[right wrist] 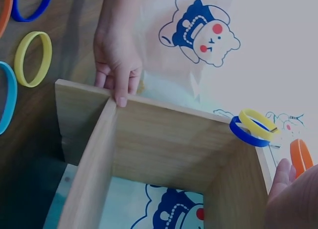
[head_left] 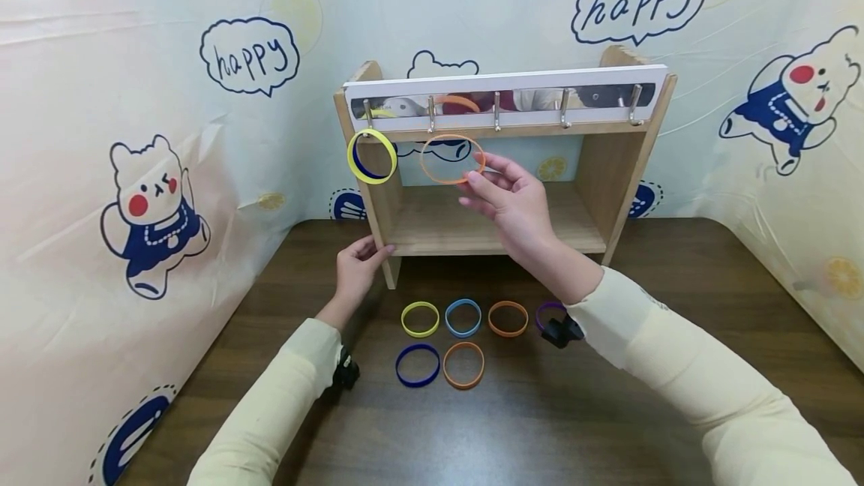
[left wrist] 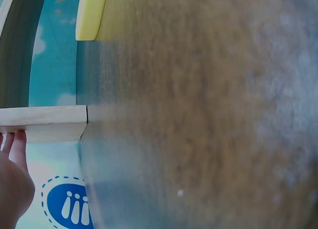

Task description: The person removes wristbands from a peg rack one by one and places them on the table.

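My right hand holds an orange wristband between thumb and fingers, raised just below the second hook of the white hook rail. On the leftmost hook hang a yellow wristband and a dark blue wristband behind it. With the thumb on its front edge and fingers on the outer face, my left hand grips the left side panel of the wooden shelf. In the right wrist view that thumb lies over the panel's edge beside the shelf board.
On the brown table in front lie yellow, light blue, orange and purple wristbands in a row. Nearer lie a dark blue wristband and another orange wristband. A printed cloth surrounds the table.
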A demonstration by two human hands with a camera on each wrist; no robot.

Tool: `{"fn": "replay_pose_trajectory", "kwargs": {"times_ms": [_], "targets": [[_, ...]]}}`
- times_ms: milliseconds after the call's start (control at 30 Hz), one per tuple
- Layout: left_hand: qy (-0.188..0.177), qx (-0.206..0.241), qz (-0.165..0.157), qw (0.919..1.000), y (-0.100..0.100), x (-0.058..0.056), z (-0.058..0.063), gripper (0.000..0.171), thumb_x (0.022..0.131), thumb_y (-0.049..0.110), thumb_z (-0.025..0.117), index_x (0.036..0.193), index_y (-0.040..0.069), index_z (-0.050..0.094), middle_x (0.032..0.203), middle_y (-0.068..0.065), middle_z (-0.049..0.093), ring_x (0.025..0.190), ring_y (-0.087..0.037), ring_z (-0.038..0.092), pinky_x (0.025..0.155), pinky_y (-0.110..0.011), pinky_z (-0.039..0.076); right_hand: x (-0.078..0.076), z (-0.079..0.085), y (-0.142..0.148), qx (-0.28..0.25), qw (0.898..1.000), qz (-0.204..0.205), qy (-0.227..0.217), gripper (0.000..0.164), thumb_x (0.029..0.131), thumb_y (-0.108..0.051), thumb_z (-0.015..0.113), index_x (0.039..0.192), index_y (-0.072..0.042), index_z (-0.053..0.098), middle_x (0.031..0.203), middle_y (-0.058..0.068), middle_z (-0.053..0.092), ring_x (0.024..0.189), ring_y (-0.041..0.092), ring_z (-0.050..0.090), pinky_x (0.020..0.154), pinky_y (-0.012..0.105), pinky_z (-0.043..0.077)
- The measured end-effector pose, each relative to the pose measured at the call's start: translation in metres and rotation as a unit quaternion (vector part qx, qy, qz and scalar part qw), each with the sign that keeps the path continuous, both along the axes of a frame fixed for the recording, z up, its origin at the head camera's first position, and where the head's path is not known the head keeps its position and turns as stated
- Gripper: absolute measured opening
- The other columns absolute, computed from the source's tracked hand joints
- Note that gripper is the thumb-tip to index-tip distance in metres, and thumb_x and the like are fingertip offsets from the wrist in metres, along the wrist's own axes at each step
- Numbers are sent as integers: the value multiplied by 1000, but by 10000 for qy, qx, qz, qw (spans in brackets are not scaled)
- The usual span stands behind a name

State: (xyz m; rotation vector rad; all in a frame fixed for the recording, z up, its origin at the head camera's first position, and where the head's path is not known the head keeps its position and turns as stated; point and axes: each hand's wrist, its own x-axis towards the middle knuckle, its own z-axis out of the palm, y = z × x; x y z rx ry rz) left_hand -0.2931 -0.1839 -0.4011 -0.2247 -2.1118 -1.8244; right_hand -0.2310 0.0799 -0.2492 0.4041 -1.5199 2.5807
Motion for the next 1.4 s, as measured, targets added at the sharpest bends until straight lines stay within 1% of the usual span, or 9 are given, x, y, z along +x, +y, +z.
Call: {"fn": "replay_pose_trajectory", "kwargs": {"times_ms": [233, 367, 567, 800, 1000, 1200, 1400], "targets": [[32, 76, -4, 10000, 0, -1, 0, 34, 84, 8, 77, 112, -9, 67, 107, -25, 68, 91, -10, 67, 77, -24, 54, 4, -11, 12, 144, 9998, 82, -89, 32, 92, 1, 64, 123, 0, 61, 100, 12, 64, 82, 20, 69, 75, 32, 57], [35, 129, -18, 9999, 0, -1, 0, 35, 84, 7, 77, 112, -9, 67, 107, -25, 68, 91, -10, 67, 77, -24, 55, 5, -18, 18, 336, 9991, 124, -217, 30, 92, 0, 64, 122, -2, 62, 100, 10, 64, 85, 20, 69, 76, 32, 56], [62, 136, -27, 9999, 1, -2, -1, 34, 83, 6, 77, 112, -10, 67, 107, -26, 67, 90, -9, 67, 78, -24, 55, 8, -32, 28, 522, 9977, 208, -372, 30, 92, 1, 64, 121, -4, 62, 98, 9, 65, 87, 19, 69, 77, 33, 56], [69, 89, -15, 9999, 1, -2, 0, 34, 84, 7, 77, 112, -9, 67, 107, -26, 67, 90, -10, 67, 78, -25, 55, 13, -52, 40, 824, 9944, 385, -538, 35, 95, 3, 59, 129, -1, 56, 97, 8, 67, 88, 18, 69, 77, 33, 56], [21, -34, 4, 10000, 1, 0, 1, 35, 85, 8, 76, 114, -9, 66, 108, -24, 68, 94, -16, 67, 80, -27, 55, 20, -74, 46, 1137, 9892, 533, -759, 44, 94, 6, 58, 137, 4, 48, 98, 9, 67, 88, 18, 69, 79, 34, 56], [-14, -48, -19, 10000, 0, 1, 1, 36, 85, 9, 76, 115, -8, 66, 110, -24, 67, 97, -18, 66, 81, -29, 55, 25, -92, 50, 1408, 9837, 566, -969, 48, 93, 5, 61, 139, 8, 45, 98, 8, 68, 86, 17, 69, 79, 34, 56], [2, -43, -14, 10000, 0, 1, 0, 36, 85, 8, 76, 115, -9, 66, 109, -25, 67, 96, -17, 66, 80, -27, 54, 31, -107, 56, 1638, 9795, 634, -991, 48, 93, 3, 62, 138, 7, 47, 98, 10, 67, 87, 19, 69, 78, 35, 56]]}}
